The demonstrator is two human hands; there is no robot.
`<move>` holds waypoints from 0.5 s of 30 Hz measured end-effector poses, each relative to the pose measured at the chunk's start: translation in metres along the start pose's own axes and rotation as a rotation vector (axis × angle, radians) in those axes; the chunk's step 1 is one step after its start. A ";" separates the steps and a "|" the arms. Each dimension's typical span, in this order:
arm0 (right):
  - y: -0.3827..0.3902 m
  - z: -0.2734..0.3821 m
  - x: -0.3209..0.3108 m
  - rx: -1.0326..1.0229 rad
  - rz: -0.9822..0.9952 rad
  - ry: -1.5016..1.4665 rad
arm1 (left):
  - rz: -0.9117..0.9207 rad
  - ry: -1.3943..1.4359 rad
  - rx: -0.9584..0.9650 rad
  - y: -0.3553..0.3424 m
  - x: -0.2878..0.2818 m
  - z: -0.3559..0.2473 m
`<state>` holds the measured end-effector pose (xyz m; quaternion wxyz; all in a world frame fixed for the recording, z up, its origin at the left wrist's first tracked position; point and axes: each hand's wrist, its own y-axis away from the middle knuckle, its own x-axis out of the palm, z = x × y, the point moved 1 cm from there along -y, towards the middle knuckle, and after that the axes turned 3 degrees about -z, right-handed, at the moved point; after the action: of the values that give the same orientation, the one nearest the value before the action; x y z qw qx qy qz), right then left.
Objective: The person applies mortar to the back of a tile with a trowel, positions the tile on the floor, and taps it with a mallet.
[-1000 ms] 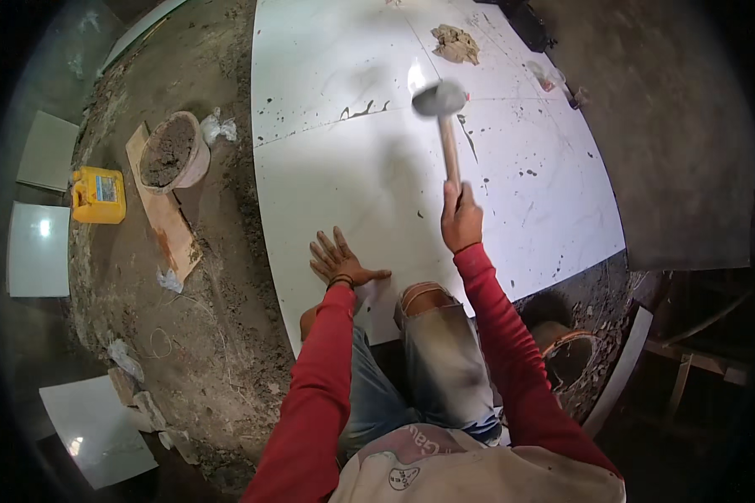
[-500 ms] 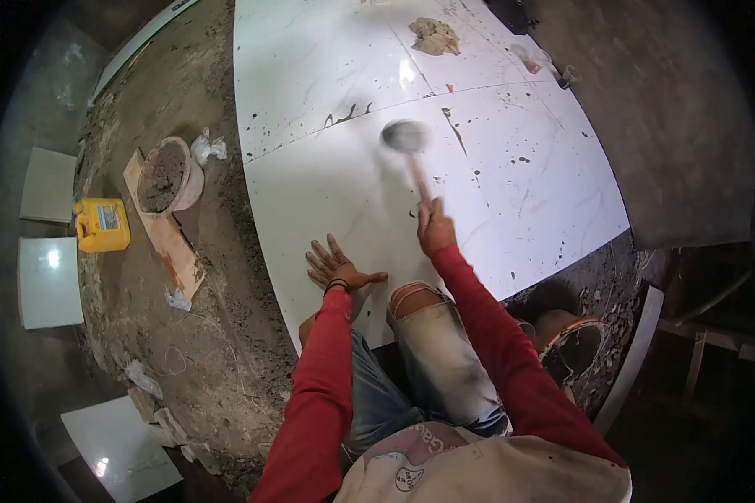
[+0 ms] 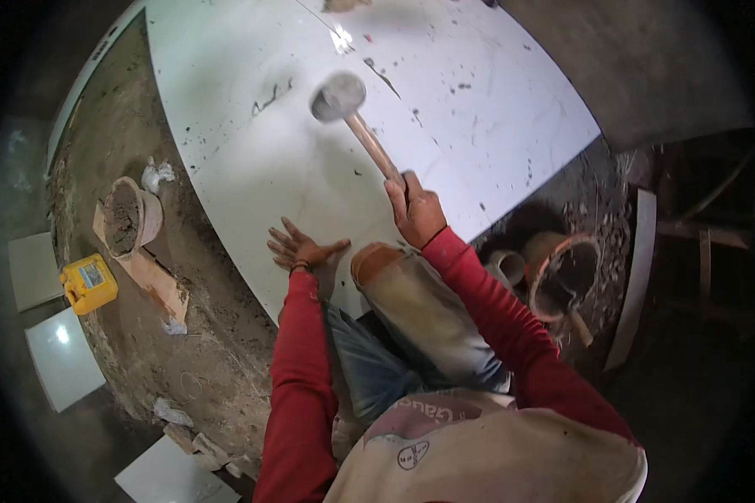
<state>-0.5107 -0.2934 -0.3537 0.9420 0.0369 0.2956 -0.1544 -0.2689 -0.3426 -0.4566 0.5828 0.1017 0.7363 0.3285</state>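
Note:
My right hand [image 3: 418, 211] is closed round the wooden handle of a mallet [image 3: 371, 144]. The mallet's thick grey head points away from me, over the large white tiles [image 3: 252, 172]; whether it touches them I cannot tell. Flat on the nearest tile, with its fingers spread, rests my left hand [image 3: 300, 248], just left of my bent knee. Dark mortar spots speckle the tiles, and thin joints run between them.
Left on the bare ground stand a bucket of mortar [image 3: 124, 220], a wooden board [image 3: 161, 285] and a yellow jerrycan [image 3: 89, 283]. Loose tiles [image 3: 65, 356] lie farther left. At my right is a second bucket [image 3: 554, 281] with a wooden-handled tool [image 3: 580, 327] beside it.
The mallet has swung left and its head appears larger and sharper. My right hand has shifted left with it. The view has turned; my left hand stays flat on the tile.

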 end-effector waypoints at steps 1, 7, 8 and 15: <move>0.013 -0.009 0.001 0.036 -0.006 0.004 | 0.026 -0.011 0.001 0.002 0.000 -0.002; 0.031 -0.093 0.022 0.243 0.042 0.330 | 0.029 -0.017 0.021 -0.002 0.019 -0.009; 0.020 -0.049 0.013 0.117 0.016 0.173 | -0.014 -0.018 -0.012 -0.010 0.008 0.004; 0.033 -0.088 0.006 0.112 -0.070 0.239 | -0.003 -0.015 0.014 -0.009 0.015 -0.012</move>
<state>-0.5435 -0.2500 -0.4299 0.8906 0.0970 0.3977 -0.1980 -0.2821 -0.3458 -0.4726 0.5883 0.1072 0.7342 0.3215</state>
